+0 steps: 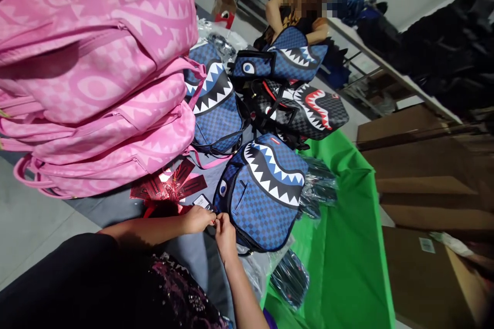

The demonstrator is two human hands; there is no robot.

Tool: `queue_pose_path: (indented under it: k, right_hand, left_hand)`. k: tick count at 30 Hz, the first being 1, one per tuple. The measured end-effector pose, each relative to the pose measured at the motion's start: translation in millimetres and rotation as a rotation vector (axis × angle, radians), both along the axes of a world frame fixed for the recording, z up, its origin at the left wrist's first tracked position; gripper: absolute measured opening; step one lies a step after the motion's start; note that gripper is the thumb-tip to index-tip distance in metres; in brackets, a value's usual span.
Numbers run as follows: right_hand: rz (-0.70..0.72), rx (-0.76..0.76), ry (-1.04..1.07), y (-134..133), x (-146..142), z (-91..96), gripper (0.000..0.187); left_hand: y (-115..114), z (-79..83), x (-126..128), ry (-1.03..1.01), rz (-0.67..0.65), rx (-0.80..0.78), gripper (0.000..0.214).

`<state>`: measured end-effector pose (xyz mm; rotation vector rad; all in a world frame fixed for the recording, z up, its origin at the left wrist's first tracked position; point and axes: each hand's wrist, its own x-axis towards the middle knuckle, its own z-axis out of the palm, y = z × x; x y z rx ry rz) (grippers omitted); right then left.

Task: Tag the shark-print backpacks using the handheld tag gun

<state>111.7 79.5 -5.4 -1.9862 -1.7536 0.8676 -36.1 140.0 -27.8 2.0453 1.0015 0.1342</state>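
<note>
The blue backpack with the checked pattern and the shark-mouth print lies flat near the person, half on a grey surface and half on a green cloth. It is out of any wrapping and its front faces up. Both hands meet at its near left edge. The left hand has its fingers curled almost closed, with the tips pinched together against the bag's rim. The right hand comes up from below, and its thumb and fingers are drawn in to the same spot. What they pinch between them is too small to make out. A small dark tag lies just beside the left hand, touching or nearly touching the bag.

The work at that edge looks to be in mid-course: the fingers are on the spot, and whether anything is already fastened there cannot be told.

Red cards lie scattered just behind the tag. Clear plastic packets with dark contents lie against the far side of the bag, and another packet sits on the green cloth nearer the person. A pile of pink backpacks with the same print rises on the left. Behind the blue backpack lie a second blue bag and a black shark bag. Further back, a co-worker's arm rests over a third blue bag. Cardboard boxes stand to the right.
</note>
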Motion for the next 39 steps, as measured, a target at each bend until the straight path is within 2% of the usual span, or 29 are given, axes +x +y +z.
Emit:
queue_pose_path:
  k: [2,4,6,8,11,13,15,17,20,23,26,28,30,32,34,35,37,39]
  right_hand:
    - [0.065,-0.075,-0.148,10,-4,14.1,0.014]
    - [0.143,-0.118,-0.299,31,-9,33.9,0.016]
    - [0.211,-0.059,-0.404,69,-13,52.4,0.02]
    - [0.268,0.049,-0.511,120,-18,62.2,0.029]
    - [0.318,0.068,-0.752,202,-24,57.6,0.048]
    - [0.328,0.028,-0.835,246,-27,50.6,0.048]
    - [0.373,0.009,-0.857,277,-27,49.3,0.038]
    - [0.447,0.022,-0.883,294,-22,58.6,0.031]
    - [0.525,0.095,-0.936,305,-2,95.8,0.035]
    - [0.548,0.258,-1.064,311,21,156.4,0.036]
    - [0.538,0.539,-1.211,305,31,226.8,0.031]
    - [0.526,0.689,-1.256,285,29,270.5,0.033]
    - [0.513,0.761,-1.268,249,26,305.0,0.037]
    - [0.469,0.747,-1.276,201,30,325.2,0.039]
    - [0.371,0.672,-1.294,147,45,327.4,0.039]
    - [0.307,0.628,-1.293,121,56,321.4,0.037]
    - [0.186,0.541,-1.247,70,80,295.4,0.03]
    - [0.079,0.456,-1.146,27,97,254.5,0.024]
  left_hand:
    - [5,-1.5,-3,-0.065,0.052,-0.066,0.007]
    - [11,-4.2,-7,-0.15,0.118,-0.157,0.01]
    - [20,-8.8,-11,-0.256,0.212,-0.26,0.025]
    - [37,-15.1,-16,-0.369,0.37,-0.363,0.04]
    - [80,-23.4,-22,-0.501,0.688,-0.521,0.043]
    - [116,-24.0,-26,-0.586,0.859,-0.614,0.044]
    - [148,-20.0,-31,-0.685,0.959,-0.69,0.045]
    - [171,-14.1,-36,-0.782,0.996,-0.769,0.046]
    - [191,-3.2,-37,-0.903,0.953,-0.917,0.054]
    - [209,19.9,-26,-1.066,0.902,-1.071,0.063]
    - [231,62.3,-3,-1.314,0.952,-1.141,0.07]
    - [240,95.1,17,-1.447,0.957,-1.139,0.071]
    - [236,123.4,35,-1.518,0.917,-1.147,0.064]
    - [222,142.9,50,-1.512,0.867,-1.158,0.048]
    - [203,153.6,61,-1.433,0.805,-1.133,0.038]
    - [194,156.1,65,-1.377,0.774,-1.094,0.038]
    - [179,156.3,73,-1.262,0.71,-0.969,0.046]
    - [169,150.4,82,-1.162,0.644,-0.817,0.055]
